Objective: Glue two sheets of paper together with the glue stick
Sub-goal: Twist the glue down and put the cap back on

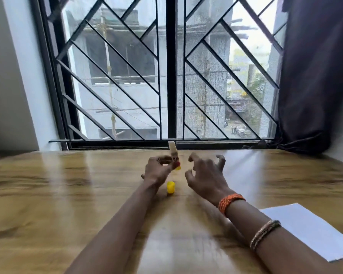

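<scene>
My left hand (159,171) grips an uncapped glue stick (173,154) near its yellow base, holding it upright over the middle of the wooden table (48,194). The stick's pale tip points up. Its yellow cap (170,187) lies on the table just below, between my wrists. My right hand (206,173) hovers to the right of the stick with fingers spread and curled, holding nothing. White paper sheets (309,228) lie at the table's right front, beside my right forearm.
A barred window (170,76) runs along the table's far edge. A dark curtain (315,76) hangs at the back right, bunched on the sill. A wall stands at the left.
</scene>
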`<state>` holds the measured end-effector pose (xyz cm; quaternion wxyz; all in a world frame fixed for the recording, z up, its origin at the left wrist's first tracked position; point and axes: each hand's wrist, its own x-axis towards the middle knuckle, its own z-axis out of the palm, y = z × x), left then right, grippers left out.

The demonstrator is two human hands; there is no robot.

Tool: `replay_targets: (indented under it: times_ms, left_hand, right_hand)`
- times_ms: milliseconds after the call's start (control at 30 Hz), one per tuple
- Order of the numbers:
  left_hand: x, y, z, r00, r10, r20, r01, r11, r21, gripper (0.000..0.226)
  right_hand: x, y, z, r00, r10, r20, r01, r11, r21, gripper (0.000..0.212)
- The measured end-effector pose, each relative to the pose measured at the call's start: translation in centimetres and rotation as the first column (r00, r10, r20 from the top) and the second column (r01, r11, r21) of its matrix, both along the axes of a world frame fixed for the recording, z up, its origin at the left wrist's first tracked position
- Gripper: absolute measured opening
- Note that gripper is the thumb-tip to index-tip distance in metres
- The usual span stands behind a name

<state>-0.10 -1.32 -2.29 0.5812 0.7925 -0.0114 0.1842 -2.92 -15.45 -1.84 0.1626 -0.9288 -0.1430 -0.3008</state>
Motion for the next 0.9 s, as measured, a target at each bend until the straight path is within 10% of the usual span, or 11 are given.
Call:
replay_targets:
  times_ms: [400,700,900]
  left_hand:
    - [-4.0,-0.1,3.9,0.931,-0.364,-0.025,0.333,0.876,-0.350,0.023]
    - [-4.7,-1.0,5.1,0.938,-0.217,-0.270,0.132,0.944,-0.301,0.026]
    - [-5.2,0.0,5.3,0.907,-0.350,-0.235,0.236,0.883,-0.405,0.029]
  right_hand:
    - [-3.0,1.5,2.2,0.874,0.186,0.448,-0.248,0.965,0.082,0.015]
    - [-2.6,-0.2,2.7,0.773,0.201,0.602,0.016,0.942,-0.336,0.023]
    - [-3.4,0.7,2.9,0.860,0.167,0.483,-0.141,0.986,-0.090,0.015]
